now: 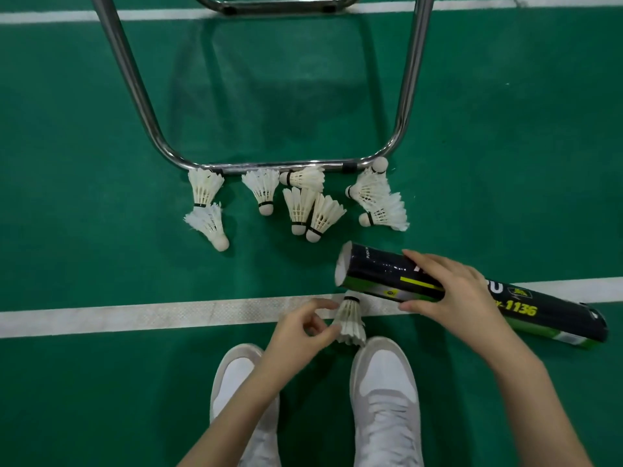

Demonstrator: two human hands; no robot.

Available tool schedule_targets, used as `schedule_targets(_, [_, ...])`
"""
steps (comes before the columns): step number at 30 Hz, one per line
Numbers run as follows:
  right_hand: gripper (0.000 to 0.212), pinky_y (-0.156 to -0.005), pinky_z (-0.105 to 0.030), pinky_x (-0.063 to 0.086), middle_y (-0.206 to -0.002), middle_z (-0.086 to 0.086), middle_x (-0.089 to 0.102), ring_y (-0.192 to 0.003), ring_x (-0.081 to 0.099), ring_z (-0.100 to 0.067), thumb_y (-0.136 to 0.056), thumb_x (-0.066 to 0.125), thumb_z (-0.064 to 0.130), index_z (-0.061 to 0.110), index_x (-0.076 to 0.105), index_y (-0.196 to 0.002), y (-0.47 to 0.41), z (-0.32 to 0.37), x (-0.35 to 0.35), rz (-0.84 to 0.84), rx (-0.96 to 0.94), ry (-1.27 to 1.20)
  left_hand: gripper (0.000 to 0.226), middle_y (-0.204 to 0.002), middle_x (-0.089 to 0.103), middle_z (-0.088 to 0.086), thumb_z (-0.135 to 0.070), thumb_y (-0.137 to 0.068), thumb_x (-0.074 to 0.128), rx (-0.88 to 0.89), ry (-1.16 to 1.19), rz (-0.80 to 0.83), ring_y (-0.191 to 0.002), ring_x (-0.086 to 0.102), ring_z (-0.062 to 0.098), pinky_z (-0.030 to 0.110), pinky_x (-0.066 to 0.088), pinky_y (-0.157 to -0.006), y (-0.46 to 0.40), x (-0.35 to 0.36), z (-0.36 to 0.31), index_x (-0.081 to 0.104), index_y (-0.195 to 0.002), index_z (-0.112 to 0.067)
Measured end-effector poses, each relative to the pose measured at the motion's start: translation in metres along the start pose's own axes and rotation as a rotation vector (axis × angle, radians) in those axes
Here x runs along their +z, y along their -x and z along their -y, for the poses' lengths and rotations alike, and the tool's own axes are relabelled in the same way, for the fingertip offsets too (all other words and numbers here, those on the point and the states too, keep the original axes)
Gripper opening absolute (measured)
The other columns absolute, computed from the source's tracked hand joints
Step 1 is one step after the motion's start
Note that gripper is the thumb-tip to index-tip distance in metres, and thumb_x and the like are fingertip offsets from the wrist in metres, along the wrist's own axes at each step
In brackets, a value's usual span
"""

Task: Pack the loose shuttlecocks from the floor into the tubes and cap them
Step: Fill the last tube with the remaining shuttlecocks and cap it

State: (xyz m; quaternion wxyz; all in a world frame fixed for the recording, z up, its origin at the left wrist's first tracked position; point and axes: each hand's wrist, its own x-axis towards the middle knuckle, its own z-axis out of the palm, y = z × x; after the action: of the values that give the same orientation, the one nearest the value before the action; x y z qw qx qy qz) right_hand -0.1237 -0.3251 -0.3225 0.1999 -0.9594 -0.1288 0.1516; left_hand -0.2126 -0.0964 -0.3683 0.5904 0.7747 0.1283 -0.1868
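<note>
A black and green shuttlecock tube (374, 273) lies slanted over the white court line, its open mouth facing left. My right hand (451, 291) grips the tube around its middle. My left hand (303, 328) pinches the feather skirt of a white shuttlecock (350, 320), whose cork points up toward the tube's mouth, just below it. Several loose white shuttlecocks (300, 207) lie scattered on the green floor beyond the tube, along a chrome bar.
A chrome tubular frame (269, 165) stands on the floor behind the shuttlecocks. A white court line (135, 315) crosses in front of me, another runs at the far edge. My two white shoes (384, 392) are planted below the hands.
</note>
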Motion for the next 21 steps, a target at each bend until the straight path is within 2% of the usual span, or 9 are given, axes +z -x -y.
schedule_targets(2, [0.078,-0.103,-0.036,0.020,-0.129,0.006,0.053,-0.120,0.044,-0.019,-0.064,0.078,0.044,0.040,0.042,-0.133,0.003,-0.001,0.003,-0.005,0.002,0.008,0.025,-0.063,0.068,-0.004,-0.020,-0.083,0.070,-0.042,-0.009,0.080,-0.064,0.063,0.009,0.021,0.049,-0.070,0.005,0.001,-0.001,0.062,-0.102,-0.034])
schedule_targets(4, [0.078,-0.104,-0.036,0.019,-0.129,0.006,0.053,-0.120,0.044,-0.019,-0.064,0.078,0.044,0.039,0.042,-0.133,0.004,-0.002,0.007,-0.005,-0.001,0.019,0.027,-0.073,0.073,-0.004,-0.023,-0.084,0.069,-0.081,0.011,0.129,-0.076,0.068,0.011,0.023,0.052,-0.078,0.009,0.002,0.001,0.062,-0.107,-0.033])
schedule_targets(8, [0.078,-0.104,-0.037,0.018,-0.129,0.007,0.053,-0.120,0.044,-0.018,-0.064,0.077,0.045,0.040,0.042,-0.133,0.005,-0.002,0.011,-0.001,-0.007,0.032,0.032,-0.097,0.073,-0.008,-0.013,-0.084,0.069,-0.079,0.107,0.099,-0.095,0.067,0.005,0.023,0.049,-0.092,0.009,0.003,0.005,0.063,-0.107,-0.035])
schedule_targets(11, [0.079,-0.104,-0.037,0.018,-0.129,0.008,0.052,-0.120,0.044,-0.018,-0.064,0.077,0.045,0.040,0.041,-0.134,0.005,-0.002,0.013,0.006,-0.010,0.040,0.032,-0.108,0.068,-0.015,-0.013,-0.085,0.067,-0.084,0.135,0.038,-0.099,0.064,0.001,0.025,0.050,-0.092,0.007,0.001,0.006,0.063,-0.107,-0.036])
schedule_targets(15, [0.079,-0.104,-0.039,0.020,-0.128,0.007,0.054,-0.119,0.046,-0.019,-0.063,0.078,0.045,0.038,0.043,-0.133,0.006,-0.003,0.015,0.005,-0.010,0.055,0.029,-0.107,0.068,-0.016,-0.013,-0.088,0.063,-0.098,0.172,-0.067,-0.097,0.062,-0.006,0.024,0.050,-0.087,0.005,-0.010,0.004,0.063,-0.100,-0.040])
schedule_targets(17, [0.080,-0.103,-0.040,0.022,-0.127,0.006,0.055,-0.118,0.047,-0.021,-0.062,0.078,0.045,0.037,0.043,-0.133,0.007,-0.004,0.017,0.007,-0.006,0.070,0.026,-0.104,0.069,-0.013,-0.011,-0.089,0.060,-0.115,0.193,-0.122,-0.092,0.062,-0.010,0.020,0.049,-0.087,0.005,-0.020,0.001,0.065,-0.097,-0.035])
schedule_targets(21, [0.081,-0.104,-0.044,0.023,-0.127,0.006,0.055,-0.118,0.047,-0.022,-0.061,0.078,0.047,0.038,0.043,-0.134,0.009,-0.006,0.024,0.037,-0.007,0.099,0.019,-0.097,0.069,-0.022,-0.014,-0.091,0.058,-0.140,0.222,-0.193,-0.094,0.061,-0.010,0.015,0.047,-0.090,0.008,-0.042,-0.005,0.071,-0.098,-0.025])
